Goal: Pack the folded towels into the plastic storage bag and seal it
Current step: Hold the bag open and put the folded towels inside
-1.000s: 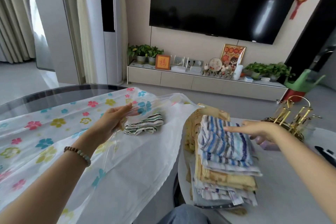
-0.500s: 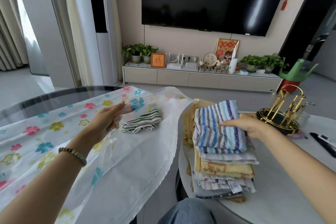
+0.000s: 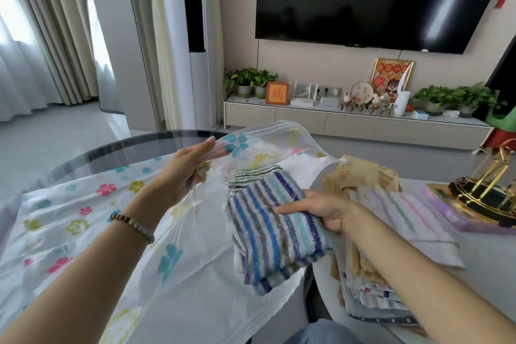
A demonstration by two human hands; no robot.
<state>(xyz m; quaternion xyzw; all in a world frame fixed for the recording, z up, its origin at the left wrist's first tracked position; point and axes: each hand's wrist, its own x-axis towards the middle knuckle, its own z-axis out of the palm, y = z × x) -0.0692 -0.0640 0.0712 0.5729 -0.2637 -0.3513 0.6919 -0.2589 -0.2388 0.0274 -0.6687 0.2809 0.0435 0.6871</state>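
Note:
A clear plastic storage bag [image 3: 83, 220] printed with coloured flowers lies across the dark round table. My left hand [image 3: 184, 170] holds up its top layer, keeping the mouth open. My right hand [image 3: 321, 212] grips a folded blue-and-grey striped towel [image 3: 276, 234] at the bag's mouth, over the white lower layer. A green-striped towel [image 3: 251, 176] lies inside the bag, just behind it. The stack of folded towels [image 3: 391, 246] sits to the right on the white table, a pale striped one on top.
A gold and black rack [image 3: 488, 195] stands at the far right of the white table [image 3: 488, 274]. A gap separates the two tables. My knee in jeans [image 3: 321, 332] is at the bottom. A TV and low cabinet stand beyond.
My right hand took the blue striped towel off the stack and carried it left to the bag's mouth. My left hand lifted the bag's top layer higher.

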